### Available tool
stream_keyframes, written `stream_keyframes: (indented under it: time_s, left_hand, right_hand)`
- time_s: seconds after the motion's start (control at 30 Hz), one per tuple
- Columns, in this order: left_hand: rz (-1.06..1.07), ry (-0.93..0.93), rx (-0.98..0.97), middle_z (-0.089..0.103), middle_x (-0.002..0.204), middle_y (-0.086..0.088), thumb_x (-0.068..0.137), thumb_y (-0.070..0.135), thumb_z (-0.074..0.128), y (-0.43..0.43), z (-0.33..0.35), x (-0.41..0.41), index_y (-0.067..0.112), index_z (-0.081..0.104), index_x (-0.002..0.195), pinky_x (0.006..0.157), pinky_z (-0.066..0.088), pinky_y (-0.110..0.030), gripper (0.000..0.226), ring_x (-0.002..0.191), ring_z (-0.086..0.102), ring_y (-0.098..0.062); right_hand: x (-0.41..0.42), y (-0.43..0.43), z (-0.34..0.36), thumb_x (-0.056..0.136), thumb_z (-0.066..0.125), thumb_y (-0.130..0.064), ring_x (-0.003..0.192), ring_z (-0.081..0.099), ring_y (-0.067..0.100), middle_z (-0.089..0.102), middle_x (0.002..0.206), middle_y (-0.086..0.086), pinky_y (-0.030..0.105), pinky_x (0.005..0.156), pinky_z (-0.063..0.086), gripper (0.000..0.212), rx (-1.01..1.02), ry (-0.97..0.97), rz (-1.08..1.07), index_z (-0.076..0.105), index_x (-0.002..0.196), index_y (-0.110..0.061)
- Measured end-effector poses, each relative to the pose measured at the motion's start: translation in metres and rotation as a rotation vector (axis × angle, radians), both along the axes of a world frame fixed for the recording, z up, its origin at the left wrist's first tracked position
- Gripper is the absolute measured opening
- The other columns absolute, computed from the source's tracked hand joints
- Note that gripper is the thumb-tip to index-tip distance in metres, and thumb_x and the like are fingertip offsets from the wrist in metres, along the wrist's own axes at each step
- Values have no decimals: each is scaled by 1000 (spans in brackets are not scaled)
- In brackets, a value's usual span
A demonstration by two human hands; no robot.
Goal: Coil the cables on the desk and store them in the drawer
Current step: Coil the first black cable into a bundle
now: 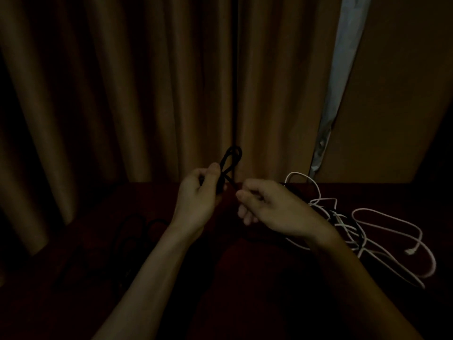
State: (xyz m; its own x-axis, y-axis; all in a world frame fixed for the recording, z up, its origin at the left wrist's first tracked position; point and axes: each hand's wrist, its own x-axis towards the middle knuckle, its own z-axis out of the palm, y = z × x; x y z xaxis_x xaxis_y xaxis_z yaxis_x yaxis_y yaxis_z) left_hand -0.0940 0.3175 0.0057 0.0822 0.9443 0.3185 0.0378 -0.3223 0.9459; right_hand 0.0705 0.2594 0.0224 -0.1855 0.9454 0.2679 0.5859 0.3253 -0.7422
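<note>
The room is dim. My left hand [196, 195] grips a black cable [230, 159] folded into small loops that stick up above my thumb, over the middle of the dark red desk [257, 266]. My right hand [267, 204] is just to the right of it, fingers curled, pinching a strand of the same black cable that runs between the two hands. A tangle of white cables [362, 229] mixed with a black one lies on the desk at the right, partly hidden by my right wrist. No drawer is visible.
Another dark cable heap [137, 231] lies on the desk at the left, hard to make out. Brown curtains [147, 94] hang close behind the desk, with a pale gap [343, 69] at the right.
</note>
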Motion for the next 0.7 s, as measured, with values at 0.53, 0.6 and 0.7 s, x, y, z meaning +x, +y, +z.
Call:
stream_keyframes:
  time_s: [0.53, 0.6, 0.7]
  left_hand:
    - [-641, -434, -411, 51, 61, -2, 92, 45, 52, -24, 16, 7, 8, 60, 115, 33, 25, -14, 45, 33, 32, -3]
    - [-668, -384, -417, 54, 62, -6, 94, 48, 48, -26, 17, 5, 2, 61, 123, 32, 29, -14, 56, 33, 38, -6]
    - [-620, -215, -391, 63, 66, -12, 94, 56, 42, -28, 19, 4, 1, 65, 124, 36, 35, -18, 67, 40, 53, -14]
  right_hand:
    - [-2, -4, -1, 83, 65, -30, 45, 45, -3, 63, 65, -11, 11, 42, 31, 27, -98, 654, 253, 68, 104, -14]
    - [3, -5, 0, 83, 67, -18, 55, 60, 2, 67, 67, -4, 13, 53, 46, 27, -81, 712, 286, 68, 105, -2]
    - [5, -6, 3, 88, 69, -9, 68, 68, 26, 62, 67, 13, 38, 74, 59, 20, -4, 658, 341, 64, 93, 10]
